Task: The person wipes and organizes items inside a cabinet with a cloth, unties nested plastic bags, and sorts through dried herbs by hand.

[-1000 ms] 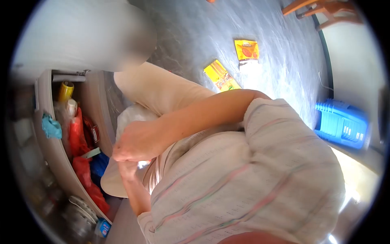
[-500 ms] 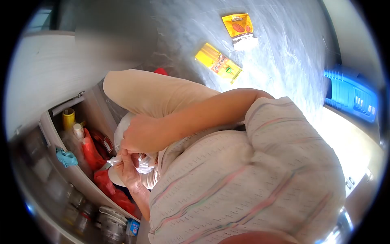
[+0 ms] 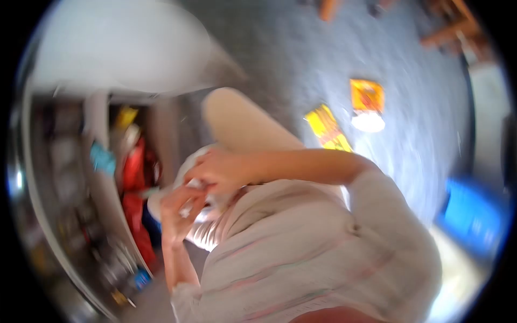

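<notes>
A crumpled white plastic bag (image 3: 187, 208) shows between the fingers of both hands, above the lap. My left hand (image 3: 176, 214) comes up from the bottom left, its fingers closed on the white plastic. Reaching across from the right, my right hand (image 3: 223, 171) has bent fingers closed on the same plastic, close against the left fingertips. Motion blur softens the fingers. More pale, shiny material lies below the hands, beside the striped shirt (image 3: 312, 242).
An open cabinet or drawer at left holds red bags (image 3: 134, 169) and a yellow item (image 3: 126, 117); a teal cloth (image 3: 102, 158) hangs on its edge. Two yellow packets (image 3: 327, 129) (image 3: 368, 97) lie on the grey floor (image 3: 301, 59). A blue crate (image 3: 471, 215) stands at right.
The view has turned and shifted, so the packets appear lower and further right, and orange-brown wooden legs show at the top right. Both hands stay together on the white plastic.
</notes>
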`<state>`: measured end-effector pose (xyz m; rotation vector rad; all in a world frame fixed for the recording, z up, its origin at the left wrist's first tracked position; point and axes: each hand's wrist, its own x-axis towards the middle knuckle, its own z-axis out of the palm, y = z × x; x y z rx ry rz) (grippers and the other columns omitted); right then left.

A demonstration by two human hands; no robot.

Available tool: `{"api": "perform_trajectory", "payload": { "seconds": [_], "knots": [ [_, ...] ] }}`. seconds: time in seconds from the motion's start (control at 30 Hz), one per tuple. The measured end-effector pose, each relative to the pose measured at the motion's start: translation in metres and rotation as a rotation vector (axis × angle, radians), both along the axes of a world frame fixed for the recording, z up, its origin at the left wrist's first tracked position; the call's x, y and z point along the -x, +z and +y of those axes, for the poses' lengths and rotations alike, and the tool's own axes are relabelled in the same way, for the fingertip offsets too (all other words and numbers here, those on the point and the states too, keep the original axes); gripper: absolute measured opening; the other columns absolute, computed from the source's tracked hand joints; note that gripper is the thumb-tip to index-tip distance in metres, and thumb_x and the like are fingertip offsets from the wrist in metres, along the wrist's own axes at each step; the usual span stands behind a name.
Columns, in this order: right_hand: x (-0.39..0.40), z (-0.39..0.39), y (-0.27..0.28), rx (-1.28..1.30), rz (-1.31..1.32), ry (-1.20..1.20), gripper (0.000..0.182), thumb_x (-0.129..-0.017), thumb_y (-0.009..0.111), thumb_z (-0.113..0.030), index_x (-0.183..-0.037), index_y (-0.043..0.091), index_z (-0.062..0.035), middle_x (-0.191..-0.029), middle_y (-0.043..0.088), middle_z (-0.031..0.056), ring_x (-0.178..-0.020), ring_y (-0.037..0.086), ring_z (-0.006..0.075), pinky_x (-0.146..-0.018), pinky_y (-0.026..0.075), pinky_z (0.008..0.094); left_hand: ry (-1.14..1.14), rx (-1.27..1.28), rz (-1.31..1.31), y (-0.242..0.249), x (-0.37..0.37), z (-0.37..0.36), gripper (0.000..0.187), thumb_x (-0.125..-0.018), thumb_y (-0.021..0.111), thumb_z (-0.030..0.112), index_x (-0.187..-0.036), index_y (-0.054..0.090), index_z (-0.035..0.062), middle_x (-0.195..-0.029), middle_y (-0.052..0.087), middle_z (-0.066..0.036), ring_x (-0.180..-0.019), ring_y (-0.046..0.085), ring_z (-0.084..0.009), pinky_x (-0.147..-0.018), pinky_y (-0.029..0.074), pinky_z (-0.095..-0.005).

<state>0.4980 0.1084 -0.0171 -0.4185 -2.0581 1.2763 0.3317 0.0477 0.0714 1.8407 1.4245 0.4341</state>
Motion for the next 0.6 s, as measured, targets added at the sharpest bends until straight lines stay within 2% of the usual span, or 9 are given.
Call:
{"api": "perform_trajectory", "payload": {
  "seconds": [0.03,0.07,0.13,0.17,0.2,0.27,0.37,0.47,0.6],
  "knots": [
    [0.001,0.002,0.006,0.136,-0.032,0.075,0.039,-0.072,0.063,-0.022,-0.108,0.058,-0.0107,-0.088,0.064,0.0127,-0.082,0.062,0.0298,-0.073,0.046,0.0400,-0.075,-0.106,0.066,0.005,-0.004,0.003,0.019,-0.065,0.065,-0.007,-0.081,0.064,0.0031,-0.065,0.058,-0.007,-0.062,0.058,-0.0183,-0.064,0.048,-0.0277],
    [0.004,-0.002,0.008,0.172,0.011,0.052,0.038,-0.073,0.063,-0.023,-0.108,0.058,-0.0086,-0.084,0.065,0.0142,-0.075,0.063,0.0292,-0.066,0.049,0.0375,-0.120,-0.155,0.073,0.002,0.004,0.000,0.019,-0.063,0.063,-0.011,-0.076,0.062,0.0027,-0.072,0.060,-0.009,-0.065,0.059,-0.0193,-0.064,0.048,-0.0287],
    [0.013,-0.006,0.002,0.550,0.091,0.104,0.036,-0.077,0.058,-0.015,-0.111,0.056,-0.0033,-0.077,0.064,0.0095,-0.065,0.062,0.0160,-0.058,0.048,0.0301,-0.088,-0.291,0.165,0.006,0.002,-0.006,0.036,-0.054,0.065,-0.004,-0.086,0.064,0.0096,-0.085,0.062,-0.010,-0.075,0.061,-0.0243,-0.065,0.051,-0.0334],
    [0.014,0.003,-0.001,0.534,0.026,0.187,0.037,-0.079,0.054,-0.010,-0.115,0.054,-0.0021,-0.072,0.062,0.0051,-0.065,0.057,0.0108,-0.058,0.046,0.0277,-0.062,-0.403,0.180,-0.002,0.012,-0.007,0.034,-0.053,0.065,-0.002,-0.085,0.064,0.0103,-0.092,0.063,-0.011,-0.081,0.062,-0.0261,-0.065,0.051,-0.0339],
    [0.011,0.005,0.010,0.673,-0.028,0.250,0.040,-0.081,0.049,-0.006,-0.120,0.050,-0.0005,-0.072,0.060,0.0036,-0.068,0.056,0.0096,-0.064,0.045,0.0261,-0.042,-0.538,0.208,0.001,0.010,-0.007,0.028,-0.055,0.065,0.002,-0.083,0.062,0.0072,-0.091,0.062,-0.011,-0.078,0.062,-0.0268,-0.063,0.051,-0.0343],
    [0.018,0.007,0.008,0.765,0.025,0.368,0.038,-0.083,0.043,-0.002,-0.121,0.048,0.0018,-0.078,0.061,0.0031,-0.075,0.057,0.0105,-0.072,0.043,0.0244,0.030,-0.770,0.241,-0.017,0.017,-0.012,0.021,-0.057,0.063,0.003,-0.078,0.057,0.0053,-0.076,0.057,-0.006,-0.064,0.058,-0.0246,-0.054,0.048,-0.0341],
    [0.031,-0.003,0.023,1.256,0.125,0.183,0.032,-0.088,0.041,-0.003,-0.118,0.048,0.0035,-0.083,0.060,0.0024,-0.078,0.056,0.0105,-0.075,0.042,0.0236,0.084,-0.826,0.269,-0.020,0.016,-0.022,0.016,-0.063,0.063,0.007,-0.078,0.056,0.0063,-0.073,0.055,-0.005,-0.059,0.056,-0.0229,-0.051,0.046,-0.0339],
    [0.045,0.023,0.010,1.150,0.060,0.344,0.025,-0.091,0.043,-0.008,-0.111,0.053,0.0032,-0.085,0.059,0.0017,-0.078,0.055,0.0112,-0.074,0.042,0.0228,0.093,-0.847,0.307,-0.019,0.040,-0.008,0.012,-0.067,0.064,0.009,-0.077,0.056,0.0072,-0.072,0.054,-0.005,-0.056,0.054,-0.0219,-0.047,0.044,-0.0337],
    [0.048,0.039,0.029,0.415,-0.128,0.280,0.017,-0.091,0.048,-0.009,-0.099,0.058,0.0025,-0.084,0.060,0.0022,-0.077,0.054,0.0107,-0.072,0.042,0.0219,0.048,-0.894,0.458,0.007,0.061,-0.003,0.018,-0.069,0.067,0.019,-0.070,0.052,0.0089,-0.066,0.049,-0.003,-0.052,0.050,-0.0207,-0.046,0.041,-0.0312]
  ]
}}
